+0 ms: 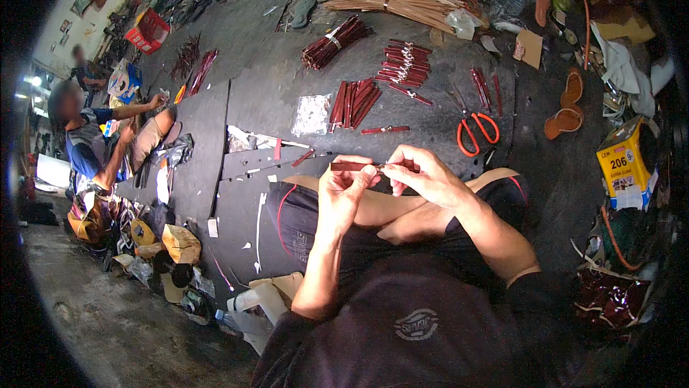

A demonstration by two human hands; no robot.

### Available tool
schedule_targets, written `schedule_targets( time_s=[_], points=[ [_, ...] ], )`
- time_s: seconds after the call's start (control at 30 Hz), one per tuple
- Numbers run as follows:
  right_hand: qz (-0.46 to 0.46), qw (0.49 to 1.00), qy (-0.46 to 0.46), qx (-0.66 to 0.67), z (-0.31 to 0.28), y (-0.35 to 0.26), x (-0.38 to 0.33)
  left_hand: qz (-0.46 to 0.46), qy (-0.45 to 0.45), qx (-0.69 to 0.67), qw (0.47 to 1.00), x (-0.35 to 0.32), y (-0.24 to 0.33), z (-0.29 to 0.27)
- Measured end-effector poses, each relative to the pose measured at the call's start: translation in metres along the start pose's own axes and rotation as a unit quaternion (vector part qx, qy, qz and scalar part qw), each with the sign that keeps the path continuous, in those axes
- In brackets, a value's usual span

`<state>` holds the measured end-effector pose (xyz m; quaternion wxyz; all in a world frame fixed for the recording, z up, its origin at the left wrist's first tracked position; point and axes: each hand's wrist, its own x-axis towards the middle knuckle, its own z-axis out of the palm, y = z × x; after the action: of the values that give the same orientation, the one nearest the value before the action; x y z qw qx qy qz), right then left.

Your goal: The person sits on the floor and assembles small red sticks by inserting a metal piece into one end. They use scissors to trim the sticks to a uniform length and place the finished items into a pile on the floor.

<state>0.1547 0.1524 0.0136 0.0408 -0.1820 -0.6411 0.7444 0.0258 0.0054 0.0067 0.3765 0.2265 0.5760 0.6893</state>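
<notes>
My left hand [343,188] pinches a dark red leather-like strap [346,167] between thumb and fingers, above my crossed legs. My right hand [423,174] meets it at the strap's right end, thumb and forefinger pressed together there. Something small and shiny shows between the fingertips, too small to name. Just beyond my hands lie a single strap with a metallic middle [385,129], a fan of dark red straps [353,104], and a row of straps with silvery pieces [404,63]. Orange-handled scissors [478,134] lie beyond my right hand.
A clear plastic bag with small pieces [311,115] lies by the straps; a tied bundle [336,42] is behind. Tan strips [395,0] pile at the back. Sandals [567,111] and a yellow can [626,162] stand right. Another person [100,133] sits left.
</notes>
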Motion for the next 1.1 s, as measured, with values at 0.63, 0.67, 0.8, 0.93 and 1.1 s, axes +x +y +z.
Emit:
schedule_targets(
  time_s=[0.63,0.67,0.8,0.93,1.1],
  points=[
    [-0.182,0.945,0.16,-0.218,0.027,-0.001,0.006,0.039,0.015,-0.048,0.998,0.008,-0.001,-0.007],
    [-0.147,0.973,0.139,-0.113,0.025,0.0,0.004,0.036,0.0,-0.063,0.997,0.009,0.0,-0.011],
    [-0.323,0.844,0.179,-0.388,0.016,-0.014,-0.002,-0.003,-0.005,-0.127,0.992,0.003,0.009,-0.016],
    [-0.194,0.938,0.135,-0.255,0.007,-0.016,-0.009,0.031,0.03,-0.028,0.999,0.004,0.01,-0.024],
    [-0.053,0.996,0.067,-0.013,-0.016,-0.02,-0.01,-0.002,0.042,-0.096,0.994,0.004,0.006,-0.039]
  ],
)
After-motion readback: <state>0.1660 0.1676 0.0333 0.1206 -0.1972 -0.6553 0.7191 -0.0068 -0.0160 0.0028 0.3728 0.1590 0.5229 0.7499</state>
